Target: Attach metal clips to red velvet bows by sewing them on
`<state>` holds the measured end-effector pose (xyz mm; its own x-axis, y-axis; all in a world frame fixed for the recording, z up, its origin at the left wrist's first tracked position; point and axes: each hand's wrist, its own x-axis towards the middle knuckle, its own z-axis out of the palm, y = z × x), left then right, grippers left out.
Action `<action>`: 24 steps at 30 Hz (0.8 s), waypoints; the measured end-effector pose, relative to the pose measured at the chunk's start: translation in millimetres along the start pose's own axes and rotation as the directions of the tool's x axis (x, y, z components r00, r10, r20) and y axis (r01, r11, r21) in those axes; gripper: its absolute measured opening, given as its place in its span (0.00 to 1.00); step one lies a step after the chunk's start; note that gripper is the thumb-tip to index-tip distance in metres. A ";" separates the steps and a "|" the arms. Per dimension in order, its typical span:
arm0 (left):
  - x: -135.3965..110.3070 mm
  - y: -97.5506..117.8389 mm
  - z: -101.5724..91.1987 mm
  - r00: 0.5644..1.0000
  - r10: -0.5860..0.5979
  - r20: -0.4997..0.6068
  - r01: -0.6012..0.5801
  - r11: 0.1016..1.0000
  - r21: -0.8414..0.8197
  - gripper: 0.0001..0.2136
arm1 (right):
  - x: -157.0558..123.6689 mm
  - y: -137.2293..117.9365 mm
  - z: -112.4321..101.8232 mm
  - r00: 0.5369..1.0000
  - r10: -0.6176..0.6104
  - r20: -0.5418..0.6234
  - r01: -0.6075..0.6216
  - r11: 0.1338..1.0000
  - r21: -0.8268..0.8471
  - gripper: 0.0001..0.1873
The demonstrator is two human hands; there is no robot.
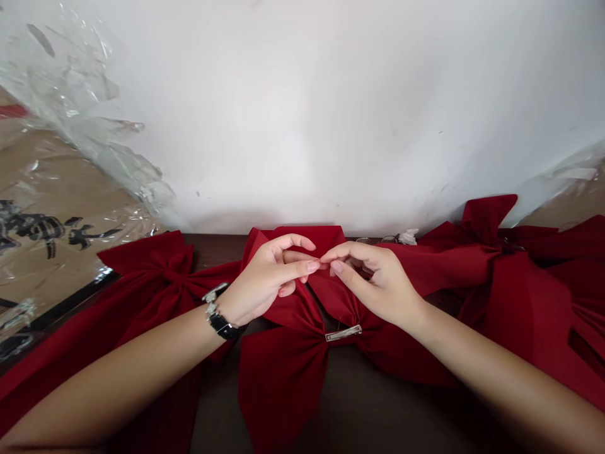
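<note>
My left hand (271, 268) and my right hand (373, 274) meet at the fingertips above a red fabric bow (288, 366). The left thumb presses toward a bent finger, while the index finger arches apart from it. The right thumb and fingertips are pinched together. Anything between the fingers is too small to make out. Below the hands, a silver metal hair clip (343, 333) lies across the bow's gathered middle. The loops and tails of this bow spread over the dark table (378, 403), partly behind the hands. A dark-banded watch (221, 323) and a bracelet are on my left wrist.
Another red bow (172, 274) lies to the left, and more red bows (524, 284) are piled at the right. A white wall (302, 113) rises behind the table. A plastic-wrapped cardboard box (70, 189) stands at the left. Crumpled white material (407, 236) sits at the back edge.
</note>
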<state>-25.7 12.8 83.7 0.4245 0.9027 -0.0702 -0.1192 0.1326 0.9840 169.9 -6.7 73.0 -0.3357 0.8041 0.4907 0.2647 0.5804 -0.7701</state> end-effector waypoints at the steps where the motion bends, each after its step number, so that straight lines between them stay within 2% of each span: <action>1: 0.1 0.4 -0.3 1.000 0.003 -0.001 -0.003 1.000 -0.006 0.15 | 0.3 0.1 -0.6 1.000 -0.003 -0.002 0.003 1.000 0.026 0.08; 7: 0.3 -0.4 -0.5 1.000 0.018 -0.001 -0.018 1.000 0.003 0.14 | 1.7 -0.7 -2.5 1.000 0.001 0.011 -0.003 0.994 0.112 0.09; 10: -0.7 0.0 0.9 0.998 0.049 -0.026 -0.048 0.998 0.035 0.13 | 3.7 0.6 -5.7 0.998 0.035 0.061 -0.044 0.987 0.155 0.09; 13: -2.8 1.3 1.9 0.992 0.119 -0.040 -0.111 0.981 0.157 0.12 | 6.9 0.5 -10.1 0.986 0.110 0.129 -0.134 0.972 0.194 0.11; 16: -5.6 2.4 2.2 0.970 0.242 -0.016 -0.221 0.909 0.354 0.11 | 8.7 -2.3 -11.3 0.948 0.243 0.205 -0.285 0.935 0.209 0.12; 18: -7.7 2.2 2.9 0.949 0.316 0.003 -0.283 0.844 0.456 0.10 | 8.6 -4.8 -9.5 0.935 0.287 0.207 -0.326 0.926 0.190 0.09; 24: -12.3 -0.8 8.3 0.908 0.417 0.038 -0.351 0.708 0.613 0.07 | 4.3 -7.0 -1.5 0.968 0.236 0.083 -0.236 0.972 -0.010 0.05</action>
<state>-23.4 -1.8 85.2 0.3697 0.8596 0.3528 0.3175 -0.4737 0.8215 167.9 -7.1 81.1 -0.3375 0.9047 0.2599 0.3454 0.3759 -0.8599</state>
